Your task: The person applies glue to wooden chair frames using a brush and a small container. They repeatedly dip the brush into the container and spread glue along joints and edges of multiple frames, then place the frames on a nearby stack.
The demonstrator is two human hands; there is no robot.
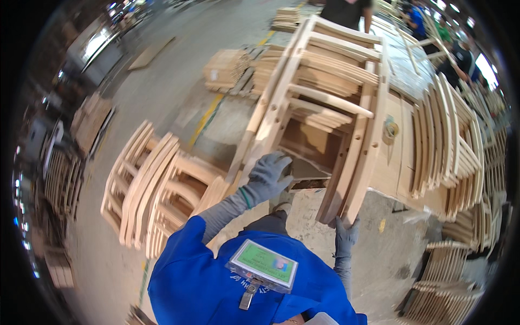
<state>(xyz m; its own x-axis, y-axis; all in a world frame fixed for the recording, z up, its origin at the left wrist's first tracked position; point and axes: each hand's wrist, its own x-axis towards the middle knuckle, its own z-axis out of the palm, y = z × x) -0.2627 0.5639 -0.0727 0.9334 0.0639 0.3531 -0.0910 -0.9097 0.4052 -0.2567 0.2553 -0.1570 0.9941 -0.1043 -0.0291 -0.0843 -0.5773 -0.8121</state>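
A pale wooden chair-back frame [336, 101], with long posts and several curved rails, lies in front of me on top of other similar frames. My left hand [268, 176], in a grey glove, is beside the near part of the left post with its fingers apart. My right hand [346, 236], also gloved, is closed round the near end of the right post [355, 189]. Its fingertips are partly hidden by the wood. Beneath the rails are a stack of flat curved slats [325, 70] and a brown board surface [311, 143].
Curved wooden frames [157, 184] stand stacked at my left. More frames [447, 141] sit on the right-hand table, near a tape roll [390, 129]. Stacked panels [225, 67] are beyond. A person [346, 11] stands at the far end; others work at far right.
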